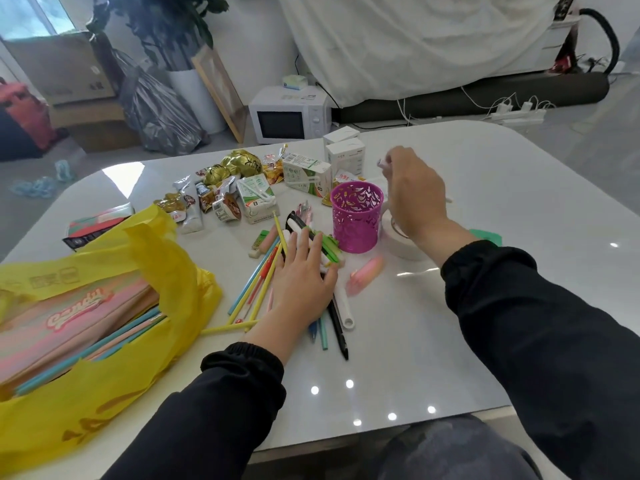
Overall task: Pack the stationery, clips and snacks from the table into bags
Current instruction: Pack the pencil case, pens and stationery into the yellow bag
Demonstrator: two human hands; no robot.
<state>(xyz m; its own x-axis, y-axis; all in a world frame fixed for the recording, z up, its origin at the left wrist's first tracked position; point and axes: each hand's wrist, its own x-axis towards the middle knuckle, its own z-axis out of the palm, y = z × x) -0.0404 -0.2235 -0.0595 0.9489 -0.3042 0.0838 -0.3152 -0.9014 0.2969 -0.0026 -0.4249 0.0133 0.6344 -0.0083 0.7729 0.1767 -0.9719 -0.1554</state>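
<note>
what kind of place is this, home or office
Probably a room in a home: a microwave on the floor, a potted plant by the wall, and sheet-covered furniture behind the white table.

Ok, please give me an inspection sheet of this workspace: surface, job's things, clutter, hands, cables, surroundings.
Surface: glossy white table, with lamp reflections on it.
Job's things: yellow bag open at the left, pink pencil case inside; loose pens and pencils in the middle; snack packets and milk cartons behind them; purple pen cup upright.
Clutter: white boxes at the far edge; tape roll beside the cup.
Hands: left hand flat on the loose pens; right hand pinches a small white object, too blurred to identify.
Cables: power strip with white cables on the floor.
Surroundings: microwave on the floor, potted plant, grey plastic sack.
</note>
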